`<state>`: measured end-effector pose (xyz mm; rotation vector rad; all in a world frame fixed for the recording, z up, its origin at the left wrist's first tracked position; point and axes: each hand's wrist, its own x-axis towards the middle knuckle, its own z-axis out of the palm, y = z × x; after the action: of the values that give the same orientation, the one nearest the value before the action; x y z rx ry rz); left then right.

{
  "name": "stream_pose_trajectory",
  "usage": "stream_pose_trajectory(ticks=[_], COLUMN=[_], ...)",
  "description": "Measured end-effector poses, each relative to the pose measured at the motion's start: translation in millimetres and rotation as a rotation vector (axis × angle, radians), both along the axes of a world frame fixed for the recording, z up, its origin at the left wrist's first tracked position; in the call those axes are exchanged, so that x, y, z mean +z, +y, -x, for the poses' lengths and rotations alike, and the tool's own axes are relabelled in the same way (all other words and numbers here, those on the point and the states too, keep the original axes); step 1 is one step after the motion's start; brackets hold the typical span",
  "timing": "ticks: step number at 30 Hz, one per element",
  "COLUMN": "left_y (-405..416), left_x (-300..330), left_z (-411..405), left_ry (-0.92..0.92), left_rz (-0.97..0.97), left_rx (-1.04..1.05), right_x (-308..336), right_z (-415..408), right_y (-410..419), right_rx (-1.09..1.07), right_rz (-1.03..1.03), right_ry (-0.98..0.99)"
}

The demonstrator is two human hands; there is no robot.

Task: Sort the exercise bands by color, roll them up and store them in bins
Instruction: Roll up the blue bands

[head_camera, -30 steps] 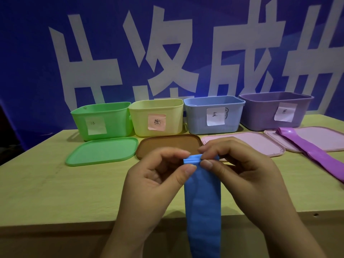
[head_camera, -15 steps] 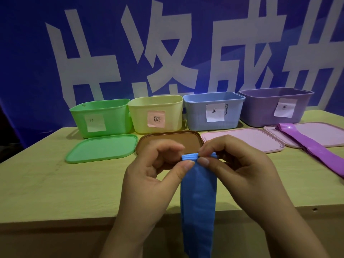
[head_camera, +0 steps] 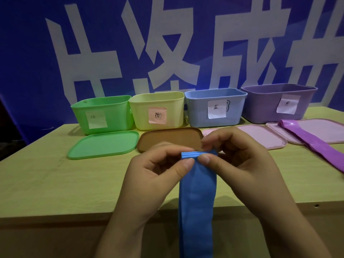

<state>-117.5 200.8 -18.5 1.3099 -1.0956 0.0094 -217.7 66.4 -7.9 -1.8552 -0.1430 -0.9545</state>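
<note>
A blue exercise band hangs down past the table's front edge, its top end folded into a small roll. My left hand and my right hand both pinch that rolled top between thumb and fingers. A purple band lies flat at the right, partly on a pink lid. Along the back stand a green bin, a yellow bin, a blue bin and a purple bin, each with a paper label.
Lids lie in front of the bins: a green lid, a brown lid, and two pink lids. A blue banner with white characters hangs behind. The wooden table ends just below my hands.
The roll at the band's top has grown slightly thicker as my fingers turned it. My hands stay in nearly the same place.
</note>
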Motion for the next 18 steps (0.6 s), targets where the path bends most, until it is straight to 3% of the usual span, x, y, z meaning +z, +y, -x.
stream_pose_trajectory(ticks=[5, 18], left_y=[-0.1, -0.9], left_x=[-1.3, -7.1], left_z=[-0.9, -2.4], left_ry=[-0.007, 0.075], left_rz=[0.060, 0.014], left_rx=[0.055, -0.017], right_x=[2.0, -3.3], right_z=[4.9, 0.2], right_y=[-4.3, -4.8], right_rx=[0.034, 0.020], right_rz=[-0.001, -0.009], right_ry=[0.095, 0.047])
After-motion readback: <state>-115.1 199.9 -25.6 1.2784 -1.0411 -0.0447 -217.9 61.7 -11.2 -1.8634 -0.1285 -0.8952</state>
